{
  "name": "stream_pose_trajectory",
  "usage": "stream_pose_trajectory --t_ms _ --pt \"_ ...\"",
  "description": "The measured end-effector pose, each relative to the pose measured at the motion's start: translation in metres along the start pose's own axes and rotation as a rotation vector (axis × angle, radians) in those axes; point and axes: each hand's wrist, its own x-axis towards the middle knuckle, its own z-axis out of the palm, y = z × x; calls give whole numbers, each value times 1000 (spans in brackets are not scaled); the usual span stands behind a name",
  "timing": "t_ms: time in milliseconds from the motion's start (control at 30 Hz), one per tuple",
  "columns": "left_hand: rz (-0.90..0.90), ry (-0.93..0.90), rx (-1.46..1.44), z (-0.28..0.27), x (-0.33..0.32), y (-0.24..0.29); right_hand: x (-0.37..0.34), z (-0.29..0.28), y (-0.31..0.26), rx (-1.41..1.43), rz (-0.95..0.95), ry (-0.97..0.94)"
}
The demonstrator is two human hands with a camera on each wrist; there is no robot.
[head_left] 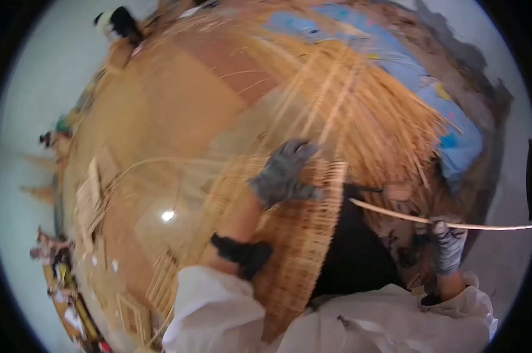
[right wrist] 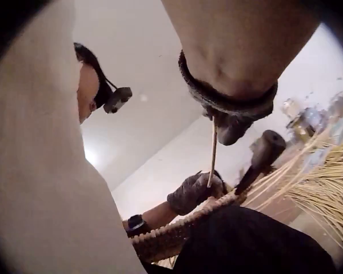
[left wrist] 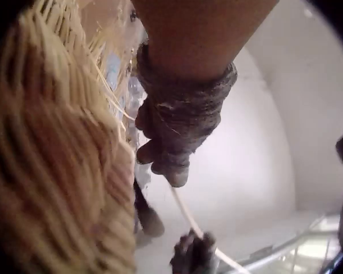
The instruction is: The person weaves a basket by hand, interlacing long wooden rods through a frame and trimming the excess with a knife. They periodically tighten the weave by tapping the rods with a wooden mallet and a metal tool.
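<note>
The step in hand was judged to be the working of a single pale strip (head_left: 389, 214) at the rim of a woven panel (head_left: 298, 241). The panel lay in front of the person, at and beside the dark-clad leg (head_left: 357, 253), and the strip stood out past its rim. The right hand (head_left: 450, 247), gloved, was closed round the strip partway along, a length of it running on beyond the fingers. The left hand (head_left: 283, 175), also gloved, was over the panel close to the rim, its fingers partly bent; whether they had hold of the weave or the strip could not be told. In this inspector's judgement, the next move called for the rim to be held steady and the strip guided under even tension, without a sharp bend that might split it. The head view alone recorded people (head_left: 121, 26) along the far side of the room, and gave the widest record of the loose strips (head_left: 372, 106) spread on the floor. The right wrist view alone recorded a head-worn device (right wrist: 118, 100), and showed the strip's lower end beside the left hand from below. The left wrist view showed the panel's ribs at close range and the bent fingers from another side.
</note>
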Motion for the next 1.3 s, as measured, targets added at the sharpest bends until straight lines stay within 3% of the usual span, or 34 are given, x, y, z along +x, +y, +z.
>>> stream_pose_trajectory --t_ms 33,67,100,133,233,267,367,400,500,533,633,767,800,867,933,1100,1133,1233,1267,1300 --pt "-43 -142 3 7 5 -4 -1 -4 -9 -113 75 -15" --pt "-44 -195 20 22 7 -26 2 8 9 -15 147 -17" --pt "-36 -222 9 18 9 -9 3 14 -19 49 204 -26" --pt "-39 -252 32 6 8 1 -3 -2 -9 -95 133 13" --pt "-61 -244 109 -9 8 4 10 24 -16 -164 180 38" --pt "-51 -234 96 -6 5 1 16 45 -25 18 238 -22" --pt "18 -126 237 -22 2 -12 20 95 4 -150 48 -20" --pt "30 -125 214 -20 3 -15 31 100 -11 -157 105 -118" --pt "-8 -193 194 -12 5 0 77 79 -32 -610 -470 -528" --pt "18 -158 190 -6 5 -2 90 78 -35 -702 -529 -556" --pt "35 -123 199 -3 8 -3 108 94 -1 -322 -475 -756" --pt "-54 -219 135 -8 11 -2 105 103 26 -207 -564 -805" --pt "-58 -225 140 -8 12 -2 108 104 22 -301 -605 -872" --pt "-67 -235 146 -10 13 -2 102 105 15 -117 -109 -825" --pt "-95 -275 128 -11 16 -1 98 103 13 -88 28 -819" --pt "-55 -212 48 1 13 -3 116 124 -32 -464 -581 -975" --pt "-64 -229 55 -6 13 3 114 137 -51 -625 -624 -980" --pt "-82 -236 105 -8 8 3 112 145 -62 -649 -366 -1048" --pt "-68 -214 127 -9 8 2 114 145 -57 -814 -797 -990" --pt "-56 -194 147 -8 9 2 112 145 -51 -1038 -639 -1052"
